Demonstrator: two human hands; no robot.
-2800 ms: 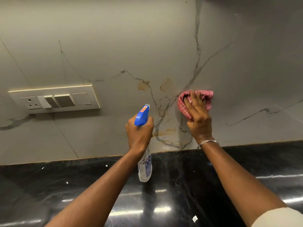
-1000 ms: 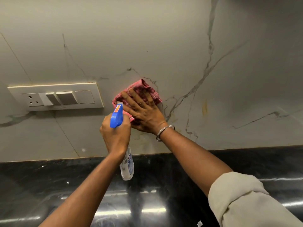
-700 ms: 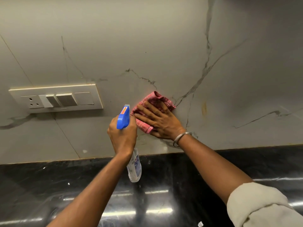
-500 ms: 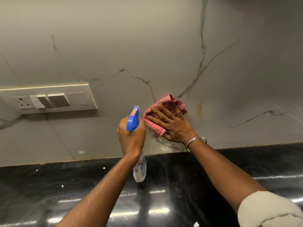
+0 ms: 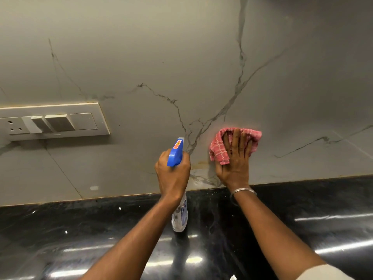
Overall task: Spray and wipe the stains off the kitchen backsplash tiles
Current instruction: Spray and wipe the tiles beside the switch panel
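Observation:
My right hand (image 5: pixel 235 161) presses a pink checked cloth (image 5: pixel 219 147) flat against the grey marbled backsplash tiles (image 5: pixel 181 57), its fingers straight and spread over the cloth. Just left of it, my left hand (image 5: pixel 172 174) grips a spray bottle (image 5: pixel 180 216) with a blue trigger head (image 5: pixel 175 152), nozzle towards the wall. A faint yellowish smear (image 5: pixel 198 163) shows on the tile between the two hands, low near the counter.
A white switch and socket plate (image 5: pixel 54 122) is fixed on the wall at the left. A glossy black stone countertop (image 5: pixel 80 235) runs along the bottom under both arms, with small white specks on it.
My right hand has swept the cloth rightward along the tiles, from beside the spray bottle to further right. The orange mark seen to the right earlier is now under the cloth.

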